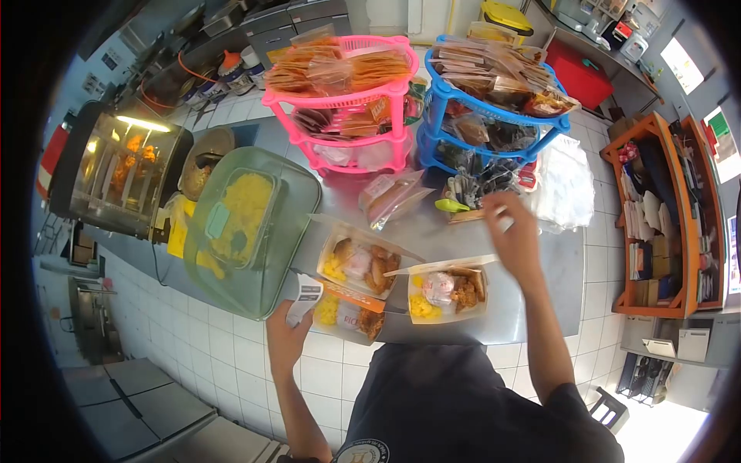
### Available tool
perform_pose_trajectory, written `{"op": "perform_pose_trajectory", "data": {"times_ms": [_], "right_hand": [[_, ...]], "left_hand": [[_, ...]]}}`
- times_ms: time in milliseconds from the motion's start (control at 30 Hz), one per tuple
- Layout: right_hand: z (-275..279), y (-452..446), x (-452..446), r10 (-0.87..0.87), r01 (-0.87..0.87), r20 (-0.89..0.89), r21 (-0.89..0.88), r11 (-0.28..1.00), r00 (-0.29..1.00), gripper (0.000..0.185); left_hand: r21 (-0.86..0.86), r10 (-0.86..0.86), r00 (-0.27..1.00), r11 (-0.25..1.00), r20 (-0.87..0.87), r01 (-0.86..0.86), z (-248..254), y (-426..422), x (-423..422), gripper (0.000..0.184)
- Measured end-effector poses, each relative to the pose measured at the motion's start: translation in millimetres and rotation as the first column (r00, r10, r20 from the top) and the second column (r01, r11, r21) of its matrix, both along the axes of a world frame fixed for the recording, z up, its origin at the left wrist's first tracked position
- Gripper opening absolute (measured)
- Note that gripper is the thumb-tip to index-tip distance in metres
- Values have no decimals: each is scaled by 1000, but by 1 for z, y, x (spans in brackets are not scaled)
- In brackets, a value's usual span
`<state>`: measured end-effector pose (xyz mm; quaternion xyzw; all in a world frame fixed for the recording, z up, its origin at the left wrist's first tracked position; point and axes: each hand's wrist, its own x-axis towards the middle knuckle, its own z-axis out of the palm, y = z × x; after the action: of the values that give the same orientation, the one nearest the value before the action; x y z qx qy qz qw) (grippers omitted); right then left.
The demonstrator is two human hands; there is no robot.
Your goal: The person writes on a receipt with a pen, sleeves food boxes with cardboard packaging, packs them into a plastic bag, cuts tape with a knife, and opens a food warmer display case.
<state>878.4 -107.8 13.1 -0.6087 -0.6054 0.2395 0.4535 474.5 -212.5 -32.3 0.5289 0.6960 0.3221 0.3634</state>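
Observation:
My left hand (285, 339) grips a printed paper slip (305, 298) at the table's front edge, beside the food boxes. My right hand (512, 235) is over the table near the blue rack, fingers curled; a small white patch (505, 223) shows by them, too unclear to name. Three open cardboard boxes hold yellow corn, a paper-wrapped portion and browned chicken: a rear box (390, 294), a front-left box (361, 337) partly under an orange-edged flap, and a right box (429, 319). Near my right hand lie a lime-green utensil (451, 205) and black-wrapped items (502, 174).
Pink (401, 131) and blue (432, 127) tiered racks full of packets stand behind the boxes. Left are a large green-tinted tub (289, 231) and a lit food warmer (116, 174). Plastic bags (562, 181) lie right. An orange shelf (617, 166) stands farther right.

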Motion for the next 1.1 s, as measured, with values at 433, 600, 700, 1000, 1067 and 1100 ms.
{"op": "perform_pose_trajectory", "data": {"times_ms": [433,600,700,1000,1067,1100], "right_hand": [[-140,90,204,-491,340,-387,-396,853,781,32],[-165,130,223,-246,226,-139,-146,963,959,27],[-156,143,231,53,20,413,-169,985,909,30],[-166,199,232,454,-488,515,-77,869,727,42],[-172,213,230,556,-564,411,-115,818,722,45],[-173,220,232,586,-587,378,-126,800,717,44]], "left_hand": [[251,-89,988,966,125,55,79,71,102,24],[324,-334,942,890,-18,322,104,127,160,20],[279,-328,943,901,-60,331,103,128,173,21],[-9,-80,985,997,-150,80,61,73,186,19],[-24,-40,987,999,-158,37,59,65,195,20],[-26,-22,987,1000,-159,18,58,63,201,20]]}}
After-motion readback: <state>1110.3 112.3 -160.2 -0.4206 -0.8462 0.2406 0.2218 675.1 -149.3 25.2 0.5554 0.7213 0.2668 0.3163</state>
